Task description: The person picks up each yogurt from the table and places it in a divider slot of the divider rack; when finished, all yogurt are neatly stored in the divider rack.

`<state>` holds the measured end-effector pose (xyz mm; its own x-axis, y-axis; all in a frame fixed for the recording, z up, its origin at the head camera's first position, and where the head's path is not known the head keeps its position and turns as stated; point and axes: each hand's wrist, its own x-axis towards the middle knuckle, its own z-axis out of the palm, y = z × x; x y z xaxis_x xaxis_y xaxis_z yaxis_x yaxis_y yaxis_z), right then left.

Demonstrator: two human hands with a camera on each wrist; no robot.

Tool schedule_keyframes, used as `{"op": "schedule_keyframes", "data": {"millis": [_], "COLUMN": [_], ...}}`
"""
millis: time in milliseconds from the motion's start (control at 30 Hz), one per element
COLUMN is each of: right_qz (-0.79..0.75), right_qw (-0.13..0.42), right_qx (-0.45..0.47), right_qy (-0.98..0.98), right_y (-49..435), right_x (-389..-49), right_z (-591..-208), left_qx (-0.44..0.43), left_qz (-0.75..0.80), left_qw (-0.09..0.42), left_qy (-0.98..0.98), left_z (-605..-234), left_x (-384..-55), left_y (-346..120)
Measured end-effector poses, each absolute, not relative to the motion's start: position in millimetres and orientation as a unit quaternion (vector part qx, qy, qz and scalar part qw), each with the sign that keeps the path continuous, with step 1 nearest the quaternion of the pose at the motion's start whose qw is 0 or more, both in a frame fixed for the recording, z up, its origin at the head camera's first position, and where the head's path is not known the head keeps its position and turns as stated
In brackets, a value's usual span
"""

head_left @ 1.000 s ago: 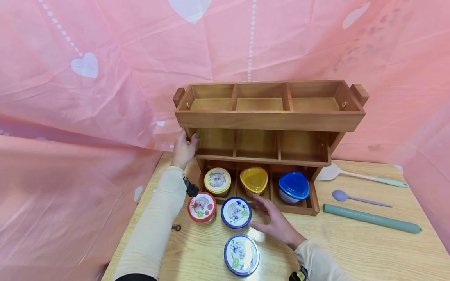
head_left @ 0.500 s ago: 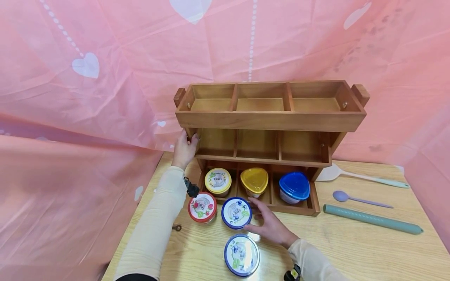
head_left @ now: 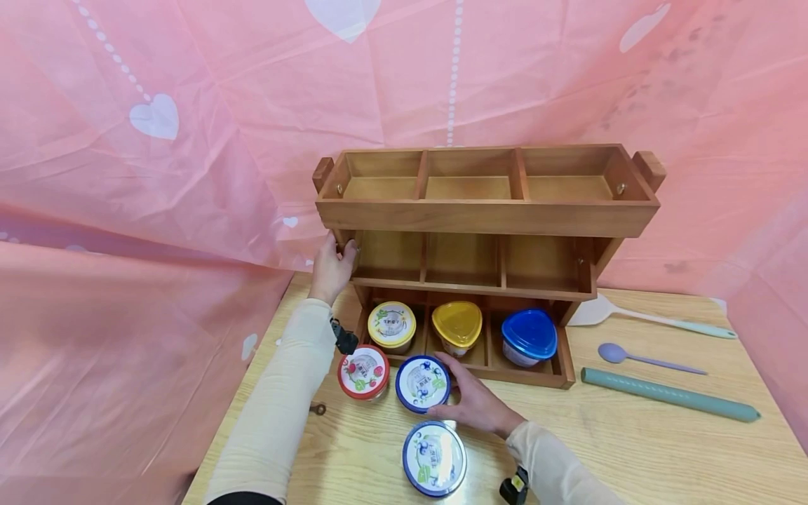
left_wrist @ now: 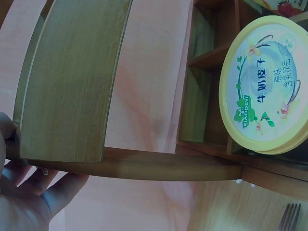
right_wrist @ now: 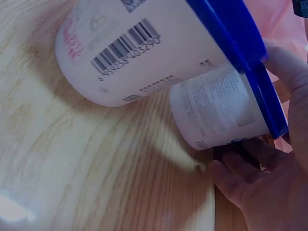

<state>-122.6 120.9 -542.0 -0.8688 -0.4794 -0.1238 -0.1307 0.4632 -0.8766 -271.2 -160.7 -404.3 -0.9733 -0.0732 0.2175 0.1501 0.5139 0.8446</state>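
Brown wooden rack (head_left: pixel 486 217), three tiers, at the far side of the tabletop (head_left: pixel 353 463). Left hand (head_left: pixel 331 270) grips its left upright, fingers wrapped on the strut, probably to steady it. Right hand (head_left: pixel 476 403) at the round blue-lidded tub (head_left: pixel 421 384) just in front of the rack's bottom tier: thumb at the near edge, index finger at the far edge, fingers curled round the tub's right side. How hard they press, and whether the base bears on the wood, cannot be told. Red-lidded tub (head_left: pixel 363 372) just to its left; second blue-lidded tub (head_left: pixel 434 459) nearer. Bottom tier, left to right: round yellow-lidded tub (head_left: pixel 391 322), triangular yellow-lidded tub (head_left: pixel 456 324), triangular blue-lidded tub (head_left: pixel 529 332), one per compartment. Step in hand, as judged: taking hold of that tub. Any lift from here would call for a firm pinch below the lid and a straight rise, clear of the red lid, with the left grip kept on the upright.
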Motion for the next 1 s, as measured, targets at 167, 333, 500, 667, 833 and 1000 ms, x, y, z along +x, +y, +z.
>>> {"op": "schedule_keyframes", "data": {"millis": [167, 333, 500, 667, 833, 1000], "right_qz": [-0.477, -0.473, -0.474, -0.478, -0.486, -0.490], "right_qw": [0.178, 0.180, 0.176, 0.178, 0.177, 0.174], "right_qx": [-0.195, -0.187, -0.181, -0.173, -0.168, -0.168], "right_qy": [0.838, 0.842, 0.843, 0.843, 0.839, 0.838], "right_y": [117.6, 115.6, 115.1, 114.3, 113.8, 114.2], "right_x": [-124.7, -124.3, -123.5, -122.4, -122.3, -122.6], "right_z": [-539.1, -537.7, -537.5, -538.5, -539.6, -542.4], "left_qx": [-0.020, -0.019, -0.019, -0.019, -0.016, -0.014], "left_qz": [-0.493, -0.492, -0.494, -0.495, -0.495, -0.494], "left_qw": [0.109, 0.107, 0.107, 0.106, 0.106, 0.105], "left_qy": [-0.863, -0.864, -0.863, -0.862, -0.863, -0.863], "left_z": [-403.5, -403.0, -402.7, -402.6, -402.7, -402.6], "left_x": [-271.1, -271.0, -271.1, -270.5, -270.1, -268.8], "left_y": [-160.8, -160.6, -160.6, -160.6, -160.4, -159.8]}}
